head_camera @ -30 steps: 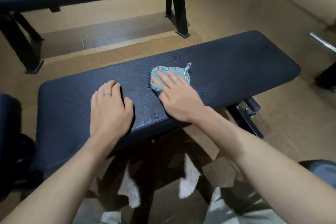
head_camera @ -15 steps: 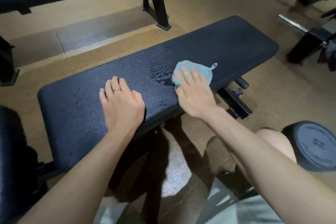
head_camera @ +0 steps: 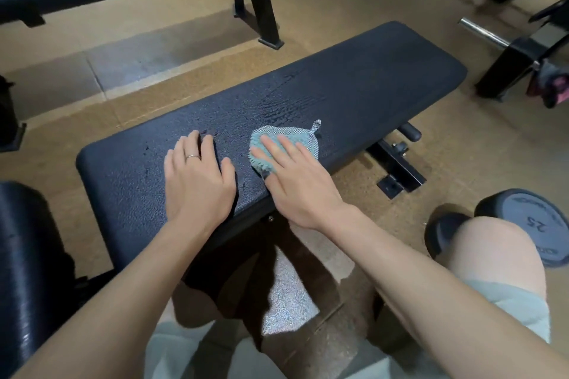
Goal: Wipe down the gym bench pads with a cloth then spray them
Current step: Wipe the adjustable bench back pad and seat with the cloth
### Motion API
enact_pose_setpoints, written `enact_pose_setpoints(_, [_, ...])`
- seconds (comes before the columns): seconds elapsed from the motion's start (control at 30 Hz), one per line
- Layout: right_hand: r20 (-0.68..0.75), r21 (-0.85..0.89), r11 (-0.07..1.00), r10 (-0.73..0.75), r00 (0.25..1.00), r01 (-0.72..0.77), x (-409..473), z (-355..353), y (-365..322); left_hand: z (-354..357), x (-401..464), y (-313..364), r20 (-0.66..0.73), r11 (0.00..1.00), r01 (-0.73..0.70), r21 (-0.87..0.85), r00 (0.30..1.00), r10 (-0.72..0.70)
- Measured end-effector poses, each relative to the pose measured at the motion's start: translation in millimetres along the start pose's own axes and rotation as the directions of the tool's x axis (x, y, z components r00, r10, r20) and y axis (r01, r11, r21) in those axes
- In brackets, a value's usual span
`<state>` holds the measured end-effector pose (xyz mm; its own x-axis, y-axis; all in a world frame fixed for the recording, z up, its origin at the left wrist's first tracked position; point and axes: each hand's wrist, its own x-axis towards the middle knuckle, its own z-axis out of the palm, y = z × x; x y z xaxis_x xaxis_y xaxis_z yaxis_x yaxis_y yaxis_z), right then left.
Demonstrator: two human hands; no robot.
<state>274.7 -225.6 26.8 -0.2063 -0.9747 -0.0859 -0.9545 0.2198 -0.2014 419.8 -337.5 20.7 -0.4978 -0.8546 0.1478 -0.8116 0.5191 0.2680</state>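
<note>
The desk (head_camera: 354,80), a dark padded gym bench, carries wet streaks on its middle. The right hand (head_camera: 295,184), fingers straight, presses the cloth (head_camera: 303,137) flat near the desk's near edge; half a second ago the cloth sat further toward the desk's right end, so the stroke is coming back toward the left hand (head_camera: 197,181), which rests flat and holds nothing. Likely mid-wipe: the desk's right end looks dry, and no spray bottle shows.
</note>
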Motion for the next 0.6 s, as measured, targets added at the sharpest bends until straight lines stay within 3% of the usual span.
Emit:
enact_pose_setpoints(0.17, [0.081,-0.022,0.997,0.080,0.993,-0.079,22.1,-14.9,41.8,1.6,-2.2,1.7,-0.002,1.000,0.002,0.021,1.000,-0.002])
enact_pose_setpoints(0.37, [0.070,-0.094,0.930,0.362,0.929,-0.355,74.7,-39.4,125.0,3.3,-2.7,2.8,-0.015,0.998,-0.003,0.060,1.000,0.003])
enact_pose_setpoints(0.5, [0.047,-0.090,0.903,0.425,0.904,-0.420,85.8,-33.4,110.6,4.3,-1.9,3.2,-0.021,0.997,-0.006,0.083,1.000,0.007])
enact_pose_setpoints(0.6, [0.061,-0.086,0.931,0.360,0.931,-0.354,74.5,-27.2,75.7,4.7,-1.4,3.3,-0.017,0.996,-0.013,0.093,1.000,0.015])
